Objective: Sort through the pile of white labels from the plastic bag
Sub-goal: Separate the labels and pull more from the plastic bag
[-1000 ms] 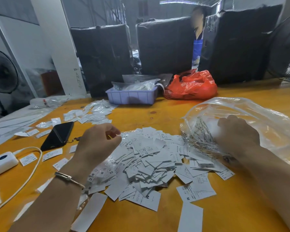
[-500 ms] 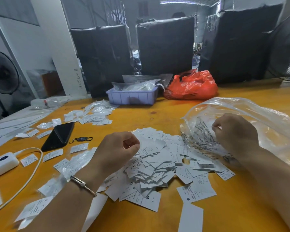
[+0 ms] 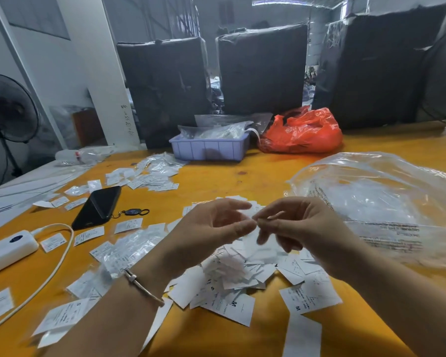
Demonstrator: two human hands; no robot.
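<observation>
A loose pile of white labels (image 3: pixel 238 275) with size letters lies on the yellow table (image 3: pixel 211 184), right under my hands. Both hands hover just above it and meet fingertip to fingertip. My left hand (image 3: pixel 211 228), a bracelet on its wrist, holds a blurred white label (image 3: pixel 249 215) between thumb and forefinger. My right hand (image 3: pixel 303 228) pinches the same label's right edge. The crumpled clear plastic bag (image 3: pixel 386 202) lies to the right, with neither hand touching it.
More labels and small clear sleeves (image 3: pixel 129 248) are scattered to the left, around a black phone (image 3: pixel 98 206) with a key fob (image 3: pixel 133 212). A white power strip (image 3: pixel 8 247) with its cable sits far left. A lavender tray (image 3: pixel 209 149) and a red bag (image 3: pixel 303 132) stand behind.
My right hand left the plastic bag and came left above the pile. My left hand rose from the pile's left side to meet it, and both now pinch a label.
</observation>
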